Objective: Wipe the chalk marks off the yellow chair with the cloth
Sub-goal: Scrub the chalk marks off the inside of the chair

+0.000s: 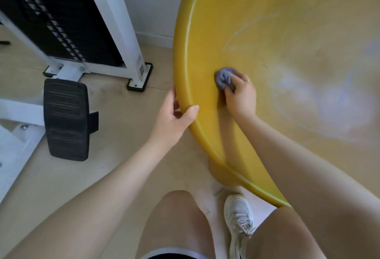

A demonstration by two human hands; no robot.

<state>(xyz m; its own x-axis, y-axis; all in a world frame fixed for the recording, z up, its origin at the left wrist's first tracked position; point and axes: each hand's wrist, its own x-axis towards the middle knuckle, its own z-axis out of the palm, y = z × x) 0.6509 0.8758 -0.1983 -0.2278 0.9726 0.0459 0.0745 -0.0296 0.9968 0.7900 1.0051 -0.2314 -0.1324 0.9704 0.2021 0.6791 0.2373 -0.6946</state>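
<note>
While I look down from the head view, my left hand [174, 114] grips the rolled rim of the yellow chair [267, 32], thumb curled over the top edge and the other fingers wrapped round behind it, so most of them are hidden. My right hand [241, 96] lies inside the chair's curved shell, fingers bunched round a crumpled grey-blue cloth [224, 77] and pressing it against the plastic just in from the rim, not far from my left thumb. A thin ring shows on one finger of that hand. The cloth is balled up, most of it sticking out above my knuckles. To the right of the cloth the shell carries chalk marks [320, 98]: a wide whitish smear with a bluish streak through it, and fainter pale curved lines higher up. The chair fills the upper right of the view, and its round base meets the pale wood floor [127, 135] near my white sneaker [239, 215]. On the left stands a white metal exercise machine [123, 32] with a black ribbed pedal [66, 118] low beside it, well apart from the chair
</note>
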